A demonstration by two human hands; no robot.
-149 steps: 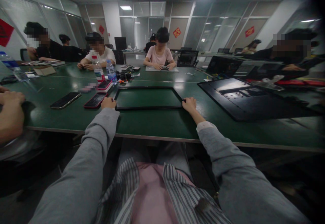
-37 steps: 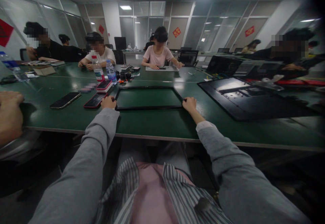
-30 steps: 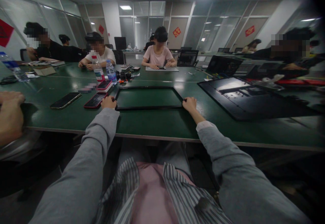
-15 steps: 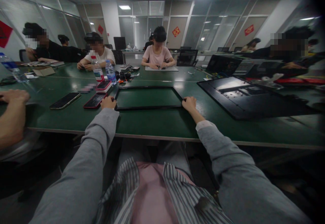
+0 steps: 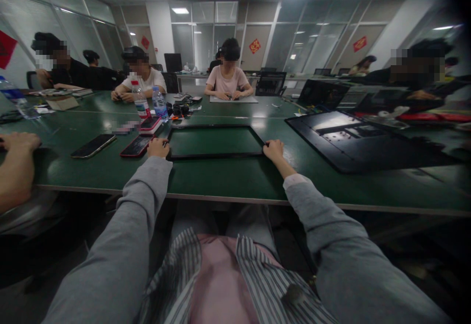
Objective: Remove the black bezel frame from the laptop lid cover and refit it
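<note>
A thin black rectangular frame (image 5: 217, 156) lies flat on the green table (image 5: 221, 182) in front of me, with the tabletop showing through its opening. My left hand (image 5: 158, 148) is closed around its left side. At the opposite end, the fingers of my right hand (image 5: 274, 149) grip the right side. Beside my left hand lies a phone with a red edge (image 5: 135, 146), and a second dark phone (image 5: 93, 146) is farther left.
To the right lies a large black panel (image 5: 353, 150). Two bottles (image 5: 141, 101) stand behind the phones, near a red-and-white box (image 5: 150, 125). Another person's hand (image 5: 20, 142) rests at the left edge. Across the table sits a person in pink (image 5: 230, 80).
Both hands keep their hold on the black frame, which stays in place. The view has shifted very slightly.
</note>
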